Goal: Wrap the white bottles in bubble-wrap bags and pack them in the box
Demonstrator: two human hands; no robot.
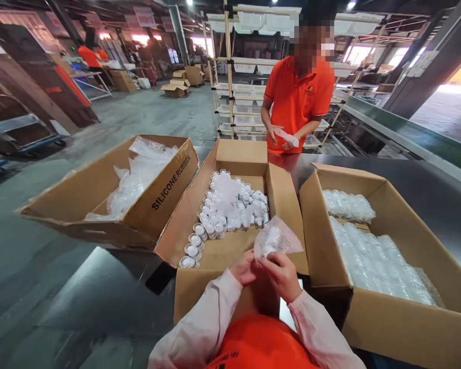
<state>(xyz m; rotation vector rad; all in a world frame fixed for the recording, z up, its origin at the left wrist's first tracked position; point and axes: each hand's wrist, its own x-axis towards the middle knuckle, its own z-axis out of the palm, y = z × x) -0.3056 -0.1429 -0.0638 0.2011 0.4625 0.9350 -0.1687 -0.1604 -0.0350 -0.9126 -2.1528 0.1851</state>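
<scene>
A clear bubble bag (290,240) with a white cylindrical item (272,239) inside is held over the near end of the middle carton (230,252). My left hand (246,267) has its fingers closed on the bag's lower left edge. Fingers of my right hand (281,274) pinch the bag near its bottom, below the white item. Many white capped items (215,223) stand in the middle carton, in rows and clusters, with a pale sheet (226,190) over some of them.
At left, a carton (169,192) holds clear bags (134,187). The right carton (407,328) holds rows of wrapped items (380,261). Across the dark table (426,189) stands a person in orange (301,97) holding a bag, before racks of white bins (249,66).
</scene>
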